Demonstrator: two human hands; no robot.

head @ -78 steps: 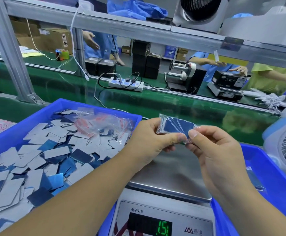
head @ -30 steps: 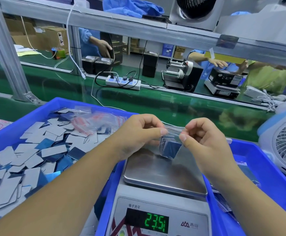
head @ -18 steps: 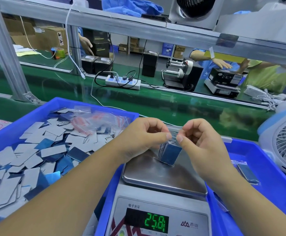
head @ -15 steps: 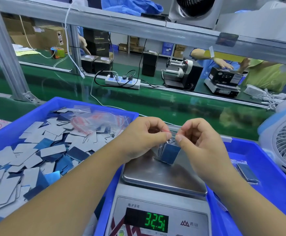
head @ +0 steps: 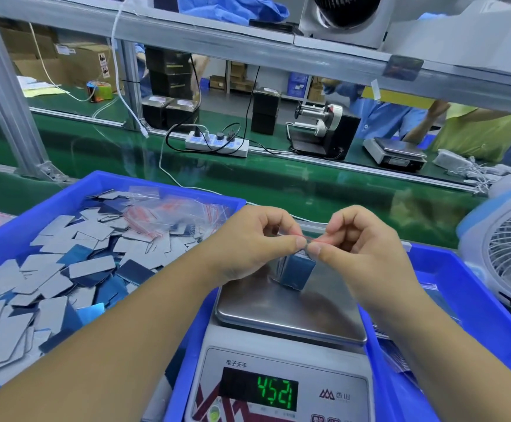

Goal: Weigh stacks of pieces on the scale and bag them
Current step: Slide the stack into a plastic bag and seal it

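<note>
While the loose blue and grey pieces (head: pixel 65 269) are lying heaped in the blue tray (head: pixel 13 236) at the left, with a pile of empty red-striped zip bags (head: pixel 169 213) resting on them toward the tray's far side, both hands are working over the scale (head: pixel 281 354). The left hand (head: pixel 248 245) is closing its grip, thumb against curled fingers, on the red seal strip at the top of a clear bag (head: pixel 294 269). The right hand (head: pixel 360 245) is pinching the same strip just beside it, thumb tips nearly touching. The bag, holding a stack of blue pieces, is standing on the steel weighing pan (head: pixel 278 312). The green display (head: pixel 275 391) is showing 452, decimal point unclear. A second blue tray (head: pixel 461 300) is sitting right of the scale, and a white fan (head: pixel 510 248) beyond it.
</note>
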